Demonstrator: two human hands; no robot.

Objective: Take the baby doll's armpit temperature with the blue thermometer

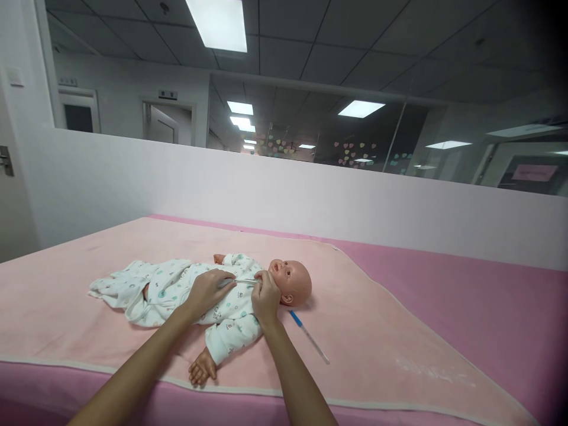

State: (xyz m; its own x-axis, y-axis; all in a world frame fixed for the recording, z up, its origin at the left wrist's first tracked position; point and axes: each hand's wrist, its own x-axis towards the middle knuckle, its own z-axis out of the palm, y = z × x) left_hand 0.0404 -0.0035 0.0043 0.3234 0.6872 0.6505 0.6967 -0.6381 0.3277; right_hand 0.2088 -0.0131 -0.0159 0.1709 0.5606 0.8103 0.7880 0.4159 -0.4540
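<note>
A baby doll (296,283) lies on its back, its head to the right, in a white patterned outfit (173,284). Above its chest, a slim whitish-grey strip (245,281) runs between my two hands; its exact kind is too small to make out. My left hand (207,294) is closed on the strip's left end, where a grey part shows at the fingertips. At the doll's neckline, my right hand (267,296) pinches the other end, close to the chin. Beside the doll's shoulder lies a thin clear tube with a blue cap (309,337).
A peach-pink cloth (377,343) with a pale edge covers most of the pink padded surface (501,296). Behind it stands a low white wall (310,195) with glass above. A door with a handle (6,161) is at far left.
</note>
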